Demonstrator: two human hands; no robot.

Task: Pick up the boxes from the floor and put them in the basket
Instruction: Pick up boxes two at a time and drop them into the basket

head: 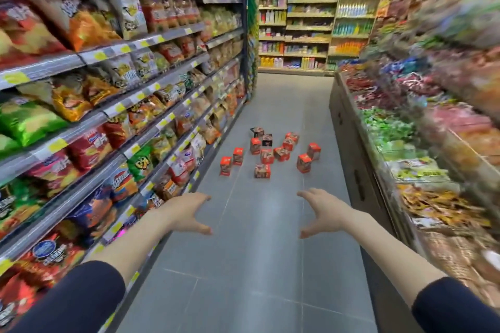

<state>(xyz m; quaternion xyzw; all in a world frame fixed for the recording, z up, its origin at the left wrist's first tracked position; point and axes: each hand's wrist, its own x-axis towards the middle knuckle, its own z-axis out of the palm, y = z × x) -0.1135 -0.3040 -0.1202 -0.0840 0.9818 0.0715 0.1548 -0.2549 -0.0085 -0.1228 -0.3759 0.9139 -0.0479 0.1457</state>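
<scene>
Both hands empty, fingers spread — left hand (186, 215) and right hand (322, 213) level, held out over the grey floor (243, 265), red boxes (266, 155) scattered well ahead, dead centre, neither hand nearer — no basket in view.

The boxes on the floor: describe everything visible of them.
About a dozen small cube-shaped boxes, cardboard by the look, lie scattered on the grey tiled floor mid-aisle. Most are orange-red with printed pictures on their sides; two at the far end are black. Some touch neighbours, others stand apart. Neither the left hand nor the right hand touches them.
</scene>
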